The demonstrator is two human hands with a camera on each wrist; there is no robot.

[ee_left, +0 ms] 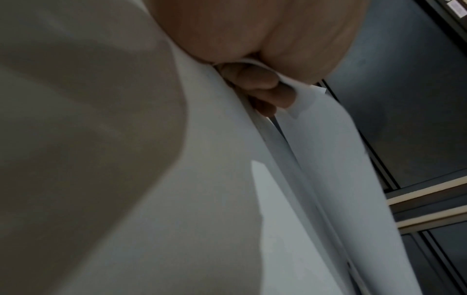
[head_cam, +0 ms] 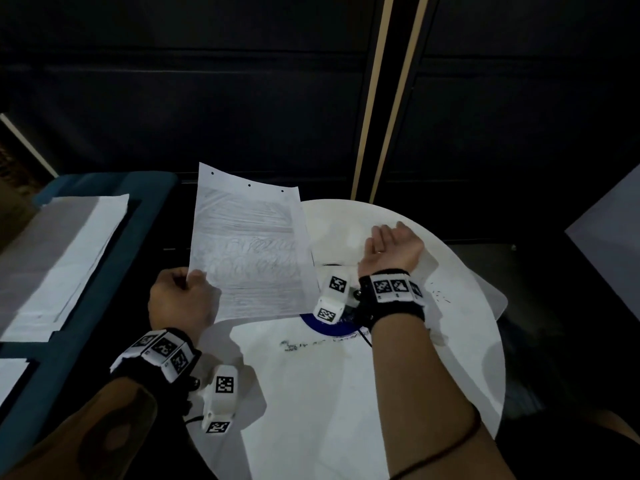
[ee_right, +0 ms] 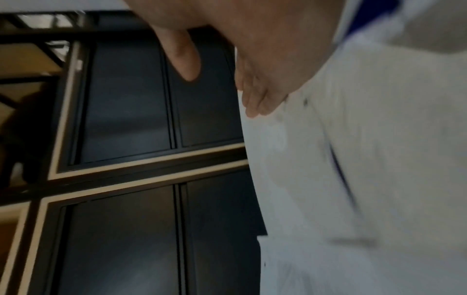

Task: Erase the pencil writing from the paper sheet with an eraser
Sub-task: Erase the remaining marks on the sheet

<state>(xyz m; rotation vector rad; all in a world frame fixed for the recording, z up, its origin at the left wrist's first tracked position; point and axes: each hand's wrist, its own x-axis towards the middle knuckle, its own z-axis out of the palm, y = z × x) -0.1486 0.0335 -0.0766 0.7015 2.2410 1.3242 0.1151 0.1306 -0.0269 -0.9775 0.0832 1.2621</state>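
The paper sheet (head_cam: 249, 251), with three punched holes along its far edge and faint pencil marks across it, is lifted and tilted over the left side of the round white table (head_cam: 346, 393). My left hand (head_cam: 183, 292) pinches its near left corner. In the left wrist view the fingers (ee_left: 260, 79) curl under the paper's (ee_left: 328, 159) edge. My right hand (head_cam: 391, 247) hovers low over the far part of the table, right of the sheet, and holds nothing. Its fingers (ee_right: 252, 95) are straight and its thumb (ee_right: 184, 59) stands apart. No eraser shows in any view.
A blue ring mark (head_cam: 329, 327) and a dark smudge (head_cam: 294, 344) lie on the tabletop near my right wrist. Small dark crumbs (head_cam: 440, 296) are scattered at the right. A stack of paper sheets (head_cam: 62, 261) rests on a blue bench to the left. Dark panelled walls stand behind.
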